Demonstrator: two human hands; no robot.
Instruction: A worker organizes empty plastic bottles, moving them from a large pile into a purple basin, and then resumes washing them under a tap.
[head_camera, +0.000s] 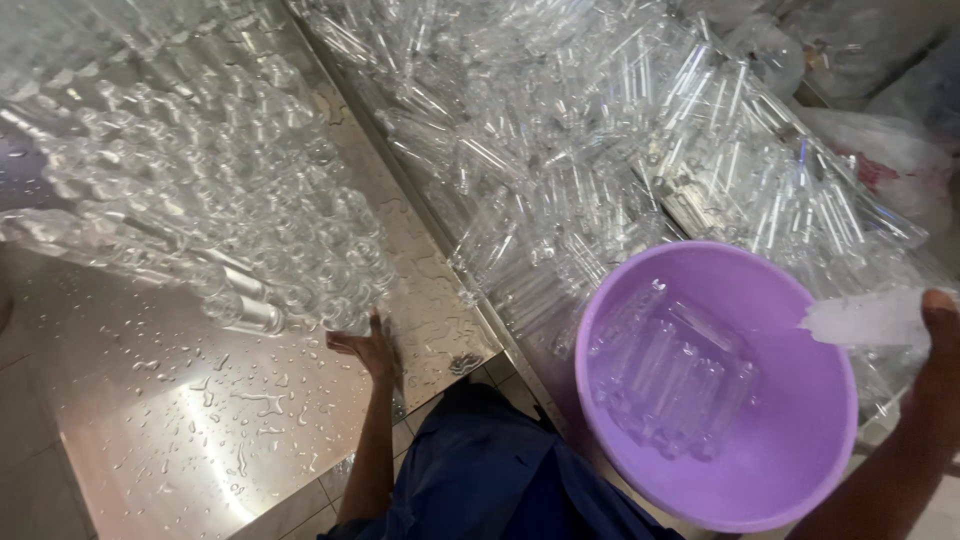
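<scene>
My left hand (368, 347) rests against the near edge of a big cluster of clear glass vials (230, 190) standing on a wet steel table (180, 420); whether it grips one I cannot tell. My right hand (935, 350) holds a bunch of clear vials (865, 318) over the rim of a purple plastic basin (790, 460). Several clear vials (668, 375) lie inside the basin.
A deep heap of clear glass vials (600, 130) fills a steel trough to the right of the table. White plastic bags (890, 140) sit at the far right. Water drops cover the table. Tiled floor (310, 505) shows below the table edge.
</scene>
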